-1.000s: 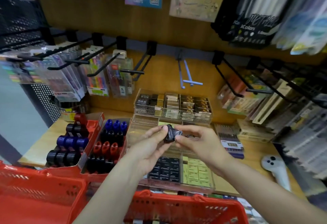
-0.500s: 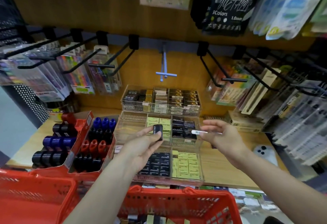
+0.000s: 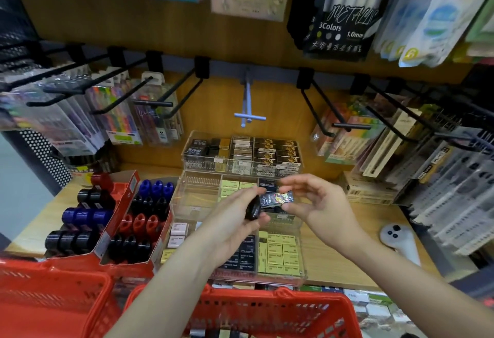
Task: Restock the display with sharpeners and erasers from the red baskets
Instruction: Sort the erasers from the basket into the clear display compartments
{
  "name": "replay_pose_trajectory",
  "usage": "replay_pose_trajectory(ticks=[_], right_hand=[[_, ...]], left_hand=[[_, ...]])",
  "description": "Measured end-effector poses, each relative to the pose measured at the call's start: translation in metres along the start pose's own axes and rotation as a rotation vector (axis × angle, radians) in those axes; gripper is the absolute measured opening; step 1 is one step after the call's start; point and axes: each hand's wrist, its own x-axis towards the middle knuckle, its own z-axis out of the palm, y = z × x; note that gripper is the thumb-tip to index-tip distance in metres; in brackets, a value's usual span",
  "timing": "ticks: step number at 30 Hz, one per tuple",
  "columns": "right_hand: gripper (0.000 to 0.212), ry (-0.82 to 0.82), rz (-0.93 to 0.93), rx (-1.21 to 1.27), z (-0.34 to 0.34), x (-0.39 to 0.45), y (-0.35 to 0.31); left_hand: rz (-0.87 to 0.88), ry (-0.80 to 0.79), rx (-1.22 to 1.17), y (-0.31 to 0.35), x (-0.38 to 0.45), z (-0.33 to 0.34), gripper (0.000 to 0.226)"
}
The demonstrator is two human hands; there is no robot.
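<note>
Two hands up over the clear tiered display (image 3: 242, 174). Left hand (image 3: 230, 226) grips a small black sharpener (image 3: 253, 209) between thumb and fingers. Right hand (image 3: 318, 201) pinches a dark wrapped eraser (image 3: 278, 199) at its right end, other fingers loosely spread. Sharpener and eraser nearly touch, held above the display's middle tier. Red basket (image 3: 270, 308) sits directly below the forearms, second red basket (image 3: 50, 303) to its left. Cardboard boxes of black, blue and red sharpeners (image 3: 139, 222) stand on the desk (image 3: 339, 263), left of the display.
</note>
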Motion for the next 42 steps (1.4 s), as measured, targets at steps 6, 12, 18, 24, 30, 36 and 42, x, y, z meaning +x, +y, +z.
replay_pose_trajectory(ticks=[6, 12, 18, 24, 30, 36, 42], right_hand=[[0.043, 0.016, -0.008, 0.018, 0.002, -0.001, 0.0], [0.031, 0.132, -0.021, -0.331, 0.005, 0.031, 0.006], [0.023, 0.271, 0.041, -0.603, 0.014, 0.112, 0.024], [0.024, 0.203, 0.122, -0.645, 0.03, 0.14, 0.042], [0.016, 0.171, 0.083, -0.884, 0.031, 0.142, 0.038], [0.022, -0.147, 0.039, -0.28, 0.017, 0.065, 0.019], [0.039, -0.202, 0.025, -0.211, -0.001, 0.025, 0.027]], left_hand=[[0.081, -0.009, 0.117, 0.0, 0.0, 0.004, 0.014], [0.136, 0.07, 0.087, 0.002, 0.007, -0.003, 0.02], [0.158, 0.115, 0.221, -0.001, 0.016, -0.023, 0.045], [0.129, 0.127, 0.143, -0.005, 0.026, -0.031, 0.047], [0.207, 0.15, 0.348, -0.007, 0.025, -0.031, 0.031], [0.411, 0.225, 0.592, -0.008, 0.019, -0.022, 0.032], [0.488, 0.108, 0.722, -0.024, 0.019, -0.006, 0.033]])
